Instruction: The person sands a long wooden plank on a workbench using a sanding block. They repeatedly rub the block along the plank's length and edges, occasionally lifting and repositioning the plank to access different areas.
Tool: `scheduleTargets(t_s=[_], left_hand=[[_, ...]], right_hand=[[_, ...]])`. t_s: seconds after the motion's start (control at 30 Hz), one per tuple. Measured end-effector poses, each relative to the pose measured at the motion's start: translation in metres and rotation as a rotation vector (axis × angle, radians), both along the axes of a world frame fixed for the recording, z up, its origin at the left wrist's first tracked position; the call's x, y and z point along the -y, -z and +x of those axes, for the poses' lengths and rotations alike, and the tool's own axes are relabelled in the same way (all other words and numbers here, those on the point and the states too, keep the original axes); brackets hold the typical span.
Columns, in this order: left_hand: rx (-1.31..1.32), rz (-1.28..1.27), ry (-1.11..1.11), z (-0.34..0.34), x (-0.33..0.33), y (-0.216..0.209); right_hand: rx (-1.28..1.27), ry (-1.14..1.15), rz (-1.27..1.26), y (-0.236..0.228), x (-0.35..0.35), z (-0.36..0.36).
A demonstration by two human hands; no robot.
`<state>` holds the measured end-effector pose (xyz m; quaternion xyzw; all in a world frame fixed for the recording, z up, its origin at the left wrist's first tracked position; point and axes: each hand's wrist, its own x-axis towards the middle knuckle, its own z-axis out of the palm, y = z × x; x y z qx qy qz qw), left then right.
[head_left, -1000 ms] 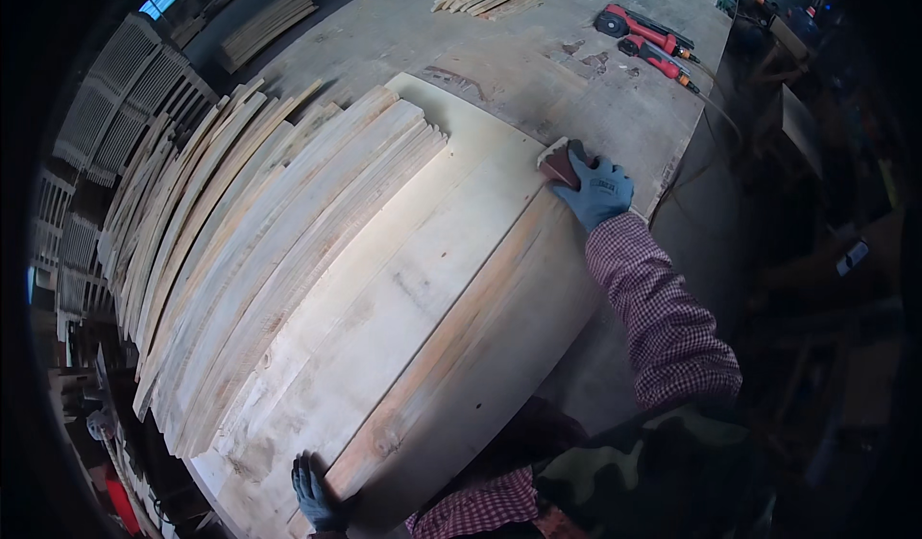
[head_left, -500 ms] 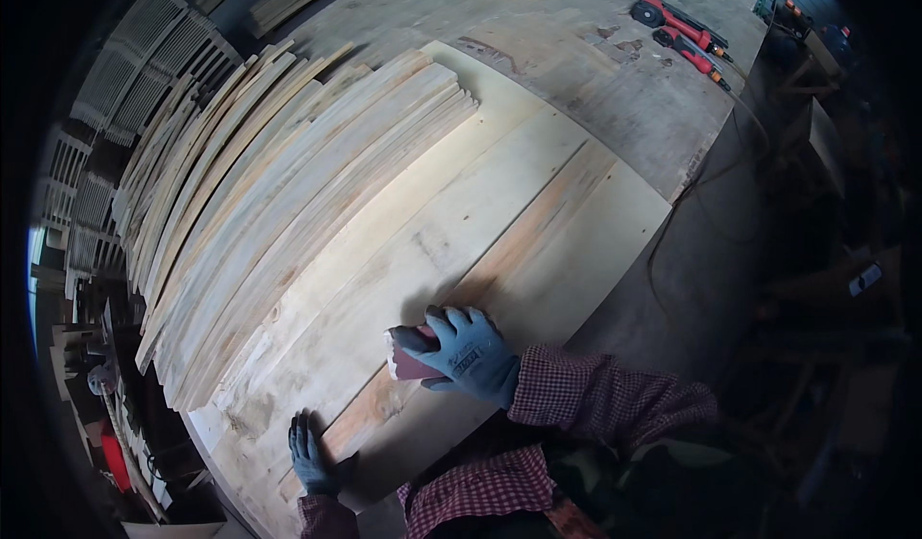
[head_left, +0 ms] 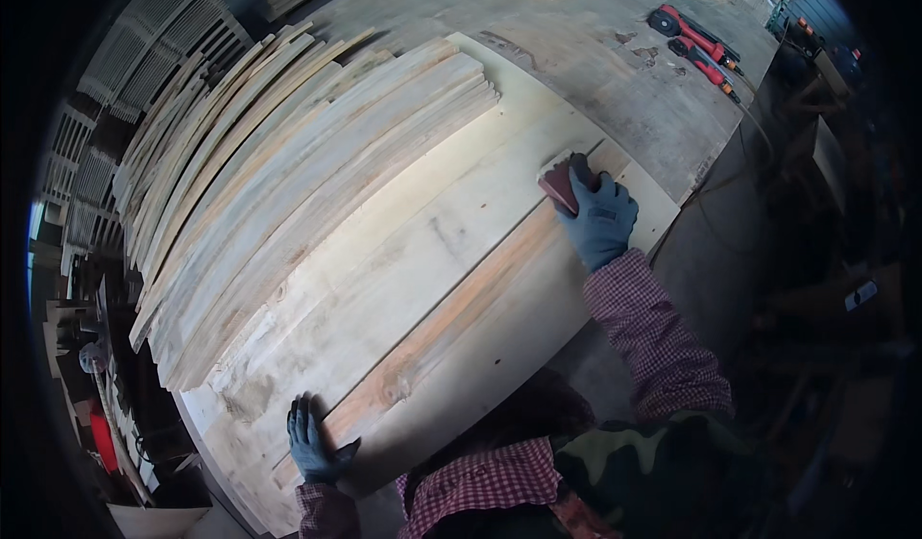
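Your one right hand [head_left: 603, 220], gloved in blue, has thumb and fingers clamped around one dark-red block [head_left: 560, 185], which sits just beyond the palm, at the far end of an orange-streaked board [head_left: 451, 318]. Your one left hand [head_left: 315, 448] lies flat near the board's close end, thumb spread. Two red power tools [head_left: 686, 32] rest on a worn worktable [head_left: 567, 54]; the room's right side seems cluttered, but is dark.

My left hand [head_left: 315, 450] and right hand [head_left: 603, 218] in blue-grey, dark-patched work gloves [head_left: 605, 236], maroon-and-white checked cloth sleeves [head_left: 661, 339] creased lengthwise and crosswise, green-and-dark camouflage-patterned garment [head_left: 624, 457].
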<state>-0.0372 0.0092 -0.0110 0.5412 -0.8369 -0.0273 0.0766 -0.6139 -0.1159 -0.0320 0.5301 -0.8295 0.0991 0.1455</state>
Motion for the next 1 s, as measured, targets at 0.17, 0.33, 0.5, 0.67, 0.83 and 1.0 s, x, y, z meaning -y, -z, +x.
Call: scheduleTargets(t_s=[0.17, 0.33, 0.5, 0.67, 0.83, 1.0], left_hand=[[0.044, 0.003, 0.005, 0.006, -0.001, 0.002], [0.064, -0.006, 0.031, 0.011, -0.002, 0.005], [0.054, -0.019, 0.042, 0.005, -0.001, 0.001], [0.034, 0.005, 0.027, 0.004, -0.003, 0.0], [-0.004, -0.014, -0.001, -0.001, 0.003, -0.002], [0.004, -0.014, 0.013, 0.0, -0.001, -0.003]], right_hand=[[0.099, -0.338, -0.089, -0.013, -0.042, 0.104], [0.26, -0.509, -0.138, -0.023, -0.038, 0.063], [0.009, -0.291, -0.217, -0.009, 0.002, -0.047], [-0.089, 0.047, -0.003, 0.007, 0.042, -0.073], [0.183, 0.116, 0.058, 0.001, 0.078, -0.103], [0.211, -0.434, -0.12, -0.007, 0.023, -0.003]])
